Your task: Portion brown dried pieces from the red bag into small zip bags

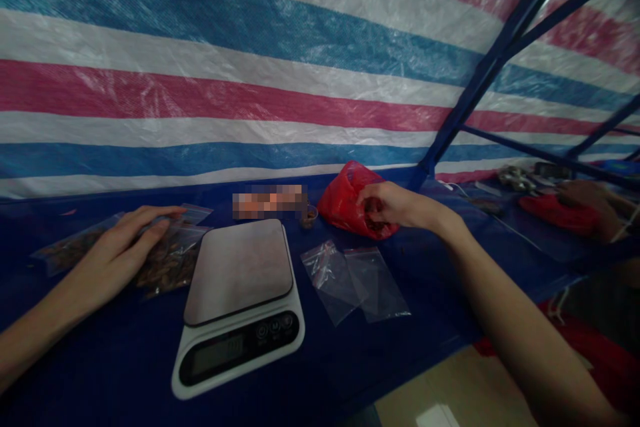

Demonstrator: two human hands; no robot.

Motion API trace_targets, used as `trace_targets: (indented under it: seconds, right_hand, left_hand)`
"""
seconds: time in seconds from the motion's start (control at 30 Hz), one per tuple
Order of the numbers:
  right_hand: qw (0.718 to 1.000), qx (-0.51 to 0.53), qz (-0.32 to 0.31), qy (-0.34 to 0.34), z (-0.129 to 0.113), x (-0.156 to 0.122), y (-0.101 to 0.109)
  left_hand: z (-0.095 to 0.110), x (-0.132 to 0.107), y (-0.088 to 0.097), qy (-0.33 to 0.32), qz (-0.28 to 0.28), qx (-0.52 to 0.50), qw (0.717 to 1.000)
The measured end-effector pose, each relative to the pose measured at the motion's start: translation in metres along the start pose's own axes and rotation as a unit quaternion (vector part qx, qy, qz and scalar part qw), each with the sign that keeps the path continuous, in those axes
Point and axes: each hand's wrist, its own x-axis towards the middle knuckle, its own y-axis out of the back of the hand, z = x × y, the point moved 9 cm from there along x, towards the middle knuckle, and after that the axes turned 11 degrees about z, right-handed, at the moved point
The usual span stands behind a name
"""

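Note:
My left hand [125,243] lies flat on top of clear zip bags [167,263] filled with small brown pieces, its fingers spread over them. My right hand [385,203] reaches into the mouth of a red plastic bag [345,203], fingers curled over brown pieces inside; I cannot tell if it grips any. Between my hands stands a white digital kitchen scale [237,300] with nothing on its grey platform. Two empty clear zip bags [355,287] lie just below the red bag. A small clear cup [309,217] holding brown pieces stands behind the scale.
A pixel-blurred patch [270,201] sits behind the scale on the dark blue table cover. A striped tarp wall and blue metal frame bound the far side. At right, another person's hand [585,197] works beside a red bag at a neighbouring spot.

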Motion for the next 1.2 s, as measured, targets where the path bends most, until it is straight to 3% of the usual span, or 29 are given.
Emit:
trace_targets:
  seconds: [0.17, 0.3, 0.57, 0.7, 1.0, 1.2]
  right_hand:
    - [0.996, -0.007, 0.077, 0.040, -0.009, 0.002, 0.028]
    - [0.991, 0.011, 0.131, 0.031, -0.007, -0.001, 0.046]
    - [0.985, 0.069, 0.160, 0.011, 0.001, -0.002, 0.057]
    - [0.984, 0.112, 0.134, 0.020, -0.015, 0.002, 0.052]
    - [0.986, 0.113, 0.014, 0.120, -0.100, 0.028, 0.023]
    - [0.985, 0.076, -0.029, 0.154, -0.116, 0.047, 0.014]
  left_hand:
    - [-0.004, 0.002, -0.001, -0.011, 0.004, 0.015, 1.000]
    - [-0.006, 0.002, -0.002, -0.021, -0.002, 0.009, 1.000]
    - [-0.011, 0.001, -0.004, -0.029, -0.005, 0.006, 1.000]
    - [-0.011, 0.001, -0.004, -0.036, -0.001, 0.001, 0.999]
    - [-0.012, 0.001, -0.006, -0.041, -0.011, -0.007, 0.999]
    - [-0.007, -0.001, -0.006, -0.040, -0.012, -0.012, 0.999]
